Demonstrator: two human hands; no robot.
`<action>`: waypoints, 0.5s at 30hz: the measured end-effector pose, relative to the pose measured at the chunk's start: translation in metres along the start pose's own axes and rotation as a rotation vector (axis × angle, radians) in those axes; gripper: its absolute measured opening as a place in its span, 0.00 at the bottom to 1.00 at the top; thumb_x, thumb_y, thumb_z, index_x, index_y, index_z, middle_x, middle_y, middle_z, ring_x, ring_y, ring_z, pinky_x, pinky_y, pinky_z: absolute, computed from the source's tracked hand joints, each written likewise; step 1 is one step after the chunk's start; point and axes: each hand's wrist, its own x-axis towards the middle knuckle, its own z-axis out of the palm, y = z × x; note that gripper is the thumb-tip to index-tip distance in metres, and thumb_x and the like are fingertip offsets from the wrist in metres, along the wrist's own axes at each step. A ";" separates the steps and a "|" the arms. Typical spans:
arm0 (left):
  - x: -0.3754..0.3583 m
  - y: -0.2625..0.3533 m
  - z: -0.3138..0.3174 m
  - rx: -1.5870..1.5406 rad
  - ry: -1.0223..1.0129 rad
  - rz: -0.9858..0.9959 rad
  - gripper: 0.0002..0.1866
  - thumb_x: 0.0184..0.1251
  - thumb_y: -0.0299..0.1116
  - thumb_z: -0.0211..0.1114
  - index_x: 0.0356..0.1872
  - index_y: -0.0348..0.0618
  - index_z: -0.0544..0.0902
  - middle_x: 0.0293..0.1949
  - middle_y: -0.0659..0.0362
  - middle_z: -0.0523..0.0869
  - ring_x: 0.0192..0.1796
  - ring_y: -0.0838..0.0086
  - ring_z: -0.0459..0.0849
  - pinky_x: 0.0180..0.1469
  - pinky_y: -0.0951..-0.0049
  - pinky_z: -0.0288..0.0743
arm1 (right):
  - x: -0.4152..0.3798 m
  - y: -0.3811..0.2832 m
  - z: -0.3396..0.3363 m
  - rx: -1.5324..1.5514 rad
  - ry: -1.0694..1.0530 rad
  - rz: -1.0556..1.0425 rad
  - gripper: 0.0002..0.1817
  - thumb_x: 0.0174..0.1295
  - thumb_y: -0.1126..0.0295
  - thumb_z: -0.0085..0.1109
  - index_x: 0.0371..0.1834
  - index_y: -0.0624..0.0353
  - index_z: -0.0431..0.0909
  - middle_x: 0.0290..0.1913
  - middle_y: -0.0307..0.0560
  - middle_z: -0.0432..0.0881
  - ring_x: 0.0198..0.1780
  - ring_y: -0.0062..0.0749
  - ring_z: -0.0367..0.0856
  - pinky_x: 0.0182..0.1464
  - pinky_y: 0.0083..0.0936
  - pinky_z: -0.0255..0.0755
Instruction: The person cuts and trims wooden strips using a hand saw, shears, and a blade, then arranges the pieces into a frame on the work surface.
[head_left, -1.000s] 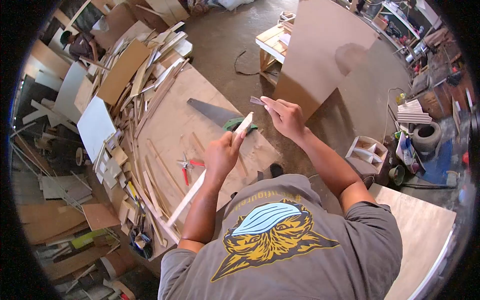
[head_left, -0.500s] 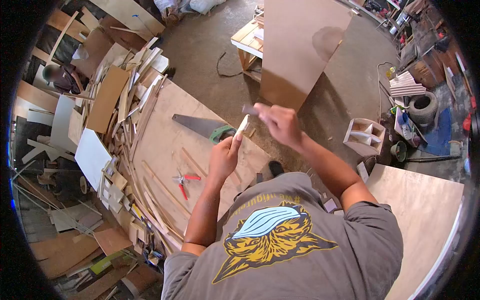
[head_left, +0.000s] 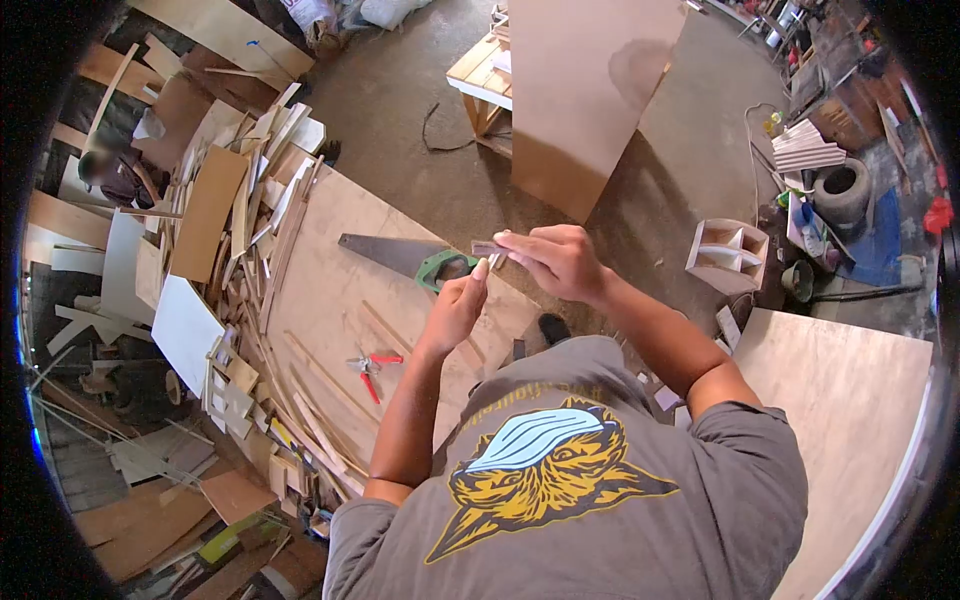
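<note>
My left hand (head_left: 458,312) is closed around a short, pale strip of wood (head_left: 497,262), which points up between thumb and fingers. Pinched in my right hand (head_left: 560,262) is a flat grey-brown piece that looks like sandpaper (head_left: 486,247); it lies across the strip's upper end. The two hands are close together above the plywood worktop (head_left: 330,235). Just behind my left hand, a handsaw (head_left: 395,256) with a green handle rests on the plywood. Red-handled shears (head_left: 372,368) lie open to the left of my left forearm.
Thin wooden strips (head_left: 320,365) lie along the worktop. Offcuts (head_left: 240,215) are heaped at its left edge. A large brown board (head_left: 570,110) stands ahead, beside a wooden bench (head_left: 485,80). A divided wooden box (head_left: 728,255) sits right. Another person (head_left: 120,175) is at far left.
My right hand has come down and left, bringing the sandpaper onto the wood strip's end. My left hand still holds the strip. The view has shifted slightly.
</note>
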 end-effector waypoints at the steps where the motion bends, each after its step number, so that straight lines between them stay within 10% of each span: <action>1: 0.001 -0.002 -0.002 -0.039 -0.021 -0.002 0.33 0.87 0.59 0.49 0.21 0.46 0.67 0.22 0.72 0.65 0.26 0.84 0.59 0.27 0.73 0.54 | -0.001 0.000 0.002 -0.001 -0.014 -0.022 0.15 0.67 0.75 0.66 0.57 0.61 0.88 0.27 0.52 0.82 0.25 0.41 0.82 0.29 0.35 0.74; 15: -0.016 -0.002 -0.016 0.047 0.009 0.056 0.31 0.87 0.57 0.51 0.21 0.48 0.67 0.21 0.73 0.63 0.25 0.85 0.59 0.26 0.74 0.53 | 0.003 -0.030 0.003 0.039 -0.051 -0.146 0.14 0.66 0.76 0.68 0.54 0.62 0.88 0.26 0.52 0.83 0.23 0.38 0.81 0.28 0.32 0.73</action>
